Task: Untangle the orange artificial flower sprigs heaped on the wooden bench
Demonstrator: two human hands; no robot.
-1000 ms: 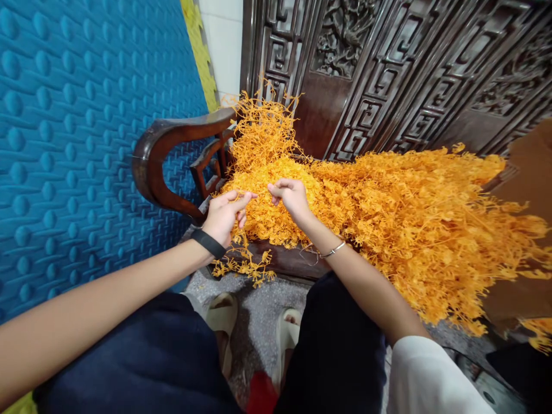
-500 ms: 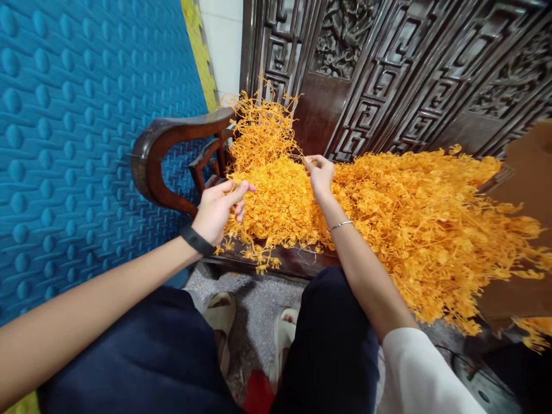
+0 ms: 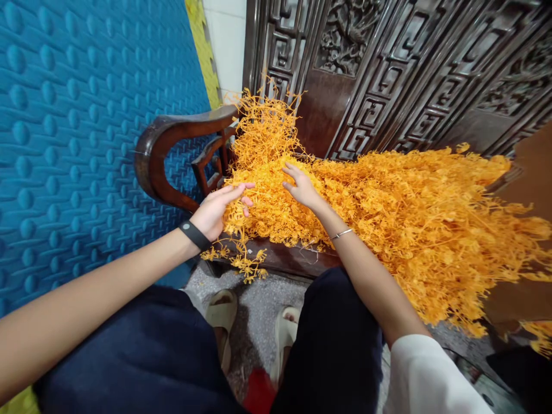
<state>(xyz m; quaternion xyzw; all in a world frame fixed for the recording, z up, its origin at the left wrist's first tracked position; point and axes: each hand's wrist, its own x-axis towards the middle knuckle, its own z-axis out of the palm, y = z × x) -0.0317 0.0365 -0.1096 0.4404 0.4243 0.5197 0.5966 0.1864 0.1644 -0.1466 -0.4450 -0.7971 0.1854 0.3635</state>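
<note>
My left hand (image 3: pixel 218 210), with a black band at the wrist, is at the left end of the orange pile with its fingers stretched out and slightly apart. A small cluster of orange plastic-looking flower pieces (image 3: pixel 246 264) hangs just below it over the seat edge; whether the hand touches them is unclear. My right hand (image 3: pixel 302 185), above a silver bangle, hovers over or brushes the heaped flower pieces (image 3: pixel 280 213), its fingers spread and nothing visible in them. Thin-stemmed orange pieces (image 3: pixel 265 129) stand in a tangled bunch behind my hands.
The pile lies on a dark carved wooden bench (image 3: pixel 293 259) with a curved armrest (image 3: pixel 149 152) at the left. A larger orange heap (image 3: pixel 414 224) spreads rightward to a brown cardboard piece (image 3: pixel 524 190). Blue textured matting (image 3: pixel 86 144) covers the left side.
My right hand has come left and slightly down from the back of the pile, its pinched fingers now spread. The hanging flower cluster has shifted left beneath my left hand.
</note>
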